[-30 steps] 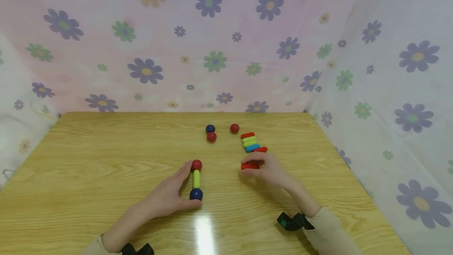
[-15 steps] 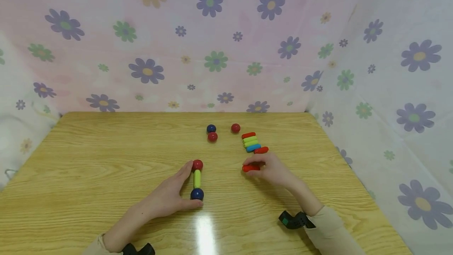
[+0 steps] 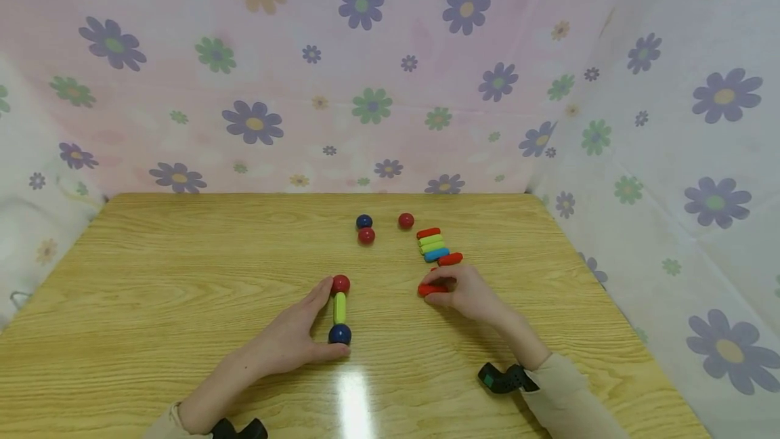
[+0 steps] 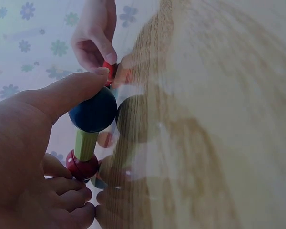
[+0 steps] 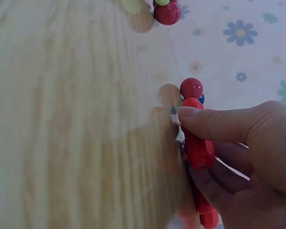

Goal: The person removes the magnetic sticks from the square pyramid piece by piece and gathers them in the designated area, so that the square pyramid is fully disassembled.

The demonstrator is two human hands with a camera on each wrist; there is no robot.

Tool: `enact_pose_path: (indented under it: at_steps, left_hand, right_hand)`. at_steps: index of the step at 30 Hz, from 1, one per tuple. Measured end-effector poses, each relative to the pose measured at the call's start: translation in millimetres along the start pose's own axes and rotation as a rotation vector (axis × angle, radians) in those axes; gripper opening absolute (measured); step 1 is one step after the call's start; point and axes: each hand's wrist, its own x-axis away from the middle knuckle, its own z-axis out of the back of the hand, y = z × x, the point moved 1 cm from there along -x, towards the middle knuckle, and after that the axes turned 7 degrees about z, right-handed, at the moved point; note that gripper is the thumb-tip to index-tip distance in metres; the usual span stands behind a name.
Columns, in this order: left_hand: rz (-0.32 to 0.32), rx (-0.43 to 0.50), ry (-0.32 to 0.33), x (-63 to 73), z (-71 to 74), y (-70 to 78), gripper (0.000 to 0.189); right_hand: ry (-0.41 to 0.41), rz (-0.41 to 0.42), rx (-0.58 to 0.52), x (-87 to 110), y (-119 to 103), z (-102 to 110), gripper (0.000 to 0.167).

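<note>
My left hand (image 3: 289,334) spans a joined piece on the table: a red ball (image 3: 341,284), a yellow-green rod (image 3: 340,308) and a dark blue ball (image 3: 340,334) in one line. Its thumb (image 4: 81,88) presses the blue ball and its fingers touch the red one. To the right, my right hand (image 3: 466,293) pinches a red rod (image 5: 199,148) between thumb and fingers, low over the table. Part of that rod lies hidden behind the thumb. Another red rod (image 5: 207,212) shows below it in the right wrist view, partly covered by the fingers.
Beyond the right hand lie a row of rods, among them a blue rod (image 3: 437,255) and a red rod (image 3: 450,259). Farther back rest a blue ball (image 3: 364,221) touching a red ball (image 3: 366,236), and a separate red ball (image 3: 405,221). Flowered cloth surrounds the wooden table (image 3: 183,256).
The left hand stays on the joined piece. The red rod in my right hand has shifted very slightly, and a bit of red now shows behind the right fingers.
</note>
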Motion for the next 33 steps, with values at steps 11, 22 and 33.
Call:
enact_pose_path:
  at_steps: [11,22,33]
  left_hand:
    - [-0.004,-0.001,0.002,-0.4,-1.0,-0.5,0.118]
    - [-0.008,-0.010,0.004,-0.9,-2.1,-1.0,0.118]
    - [-0.002,-0.012,0.007,-0.6,-3.0,-0.5,0.118]
  right_hand:
    - [0.033,-0.027,-0.040,1.5,2.1,-0.8,0.022]
    - [0.046,-0.070,-0.108,0.4,4.1,1.8,0.022]
    - [0.059,-0.083,-0.120,1.0,2.0,3.3,0.019]
